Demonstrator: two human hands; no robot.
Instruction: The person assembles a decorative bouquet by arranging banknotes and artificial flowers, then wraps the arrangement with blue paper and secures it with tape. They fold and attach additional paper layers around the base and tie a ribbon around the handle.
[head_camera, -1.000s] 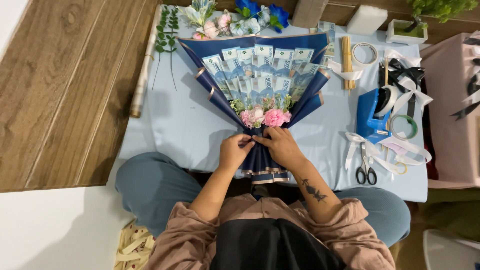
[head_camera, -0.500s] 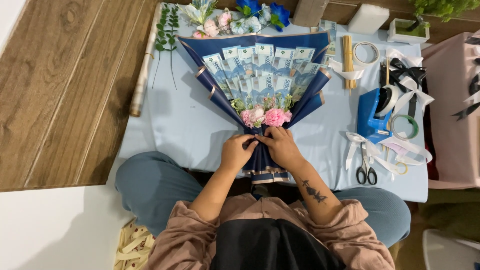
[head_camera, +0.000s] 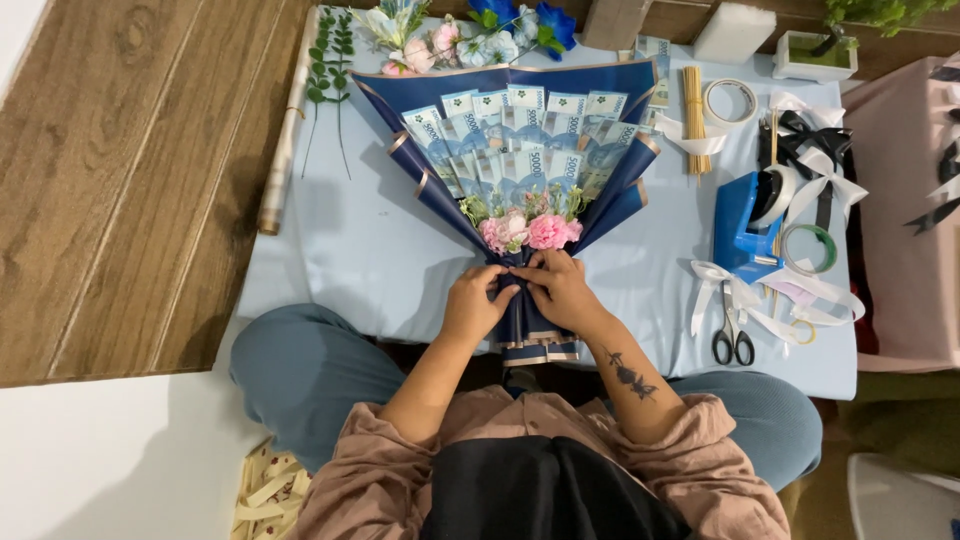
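A fan-shaped bouquet (head_camera: 515, 130) in dark blue wrapping paper with gold edges lies on a light blue table (head_camera: 370, 250). It holds several folded banknotes above two pink flowers (head_camera: 530, 230). My left hand (head_camera: 478, 300) and my right hand (head_camera: 555, 285) both clasp the narrow neck of the wrapping just below the flowers, fingertips meeting at the middle. The bouquet's stem end (head_camera: 540, 345) sticks out under my hands at the table's near edge.
Green leaf sprigs (head_camera: 330, 60) and a rolled paper tube (head_camera: 285, 130) lie at the left. Loose flowers (head_camera: 470, 25) sit at the back. On the right are wooden sticks (head_camera: 693, 115), tape rolls (head_camera: 730, 100), a blue tape dispenser (head_camera: 745, 220), white ribbons (head_camera: 800, 295) and scissors (head_camera: 733, 335).
Both hands stay clasped on the bouquet's neck; the fingers have shifted only slightly. The bouquet has not moved.
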